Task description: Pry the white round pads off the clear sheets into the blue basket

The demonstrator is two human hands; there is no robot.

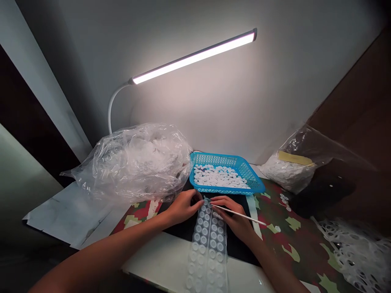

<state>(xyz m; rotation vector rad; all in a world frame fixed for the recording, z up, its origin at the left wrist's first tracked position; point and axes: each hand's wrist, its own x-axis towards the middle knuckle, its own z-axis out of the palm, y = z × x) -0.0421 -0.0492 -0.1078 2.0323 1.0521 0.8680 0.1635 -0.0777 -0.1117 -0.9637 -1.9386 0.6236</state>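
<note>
A long translucent strip [203,248] with rows of round raised cups lies lengthwise over a black mat and the near table edge. At its far end, my left hand [184,206] pinches the strip's left corner between thumb and fingers. On the opposite side, my right hand [233,215] holds a thin white stick [244,215] that points out to the right, its fingertips also at the strip's far end. Just beyond both hands sits a blue perforated basket [258,185] with many small white discs [218,178] inside.
A large clear plastic bag [137,162] of white pieces stands at the left, beside a lamp [195,59]. Another bag [287,171] with a yellow label is at the right. White ring-like scraps [360,252] lie near right, and a few loose discs [284,198] rest on the patterned cloth [290,240].
</note>
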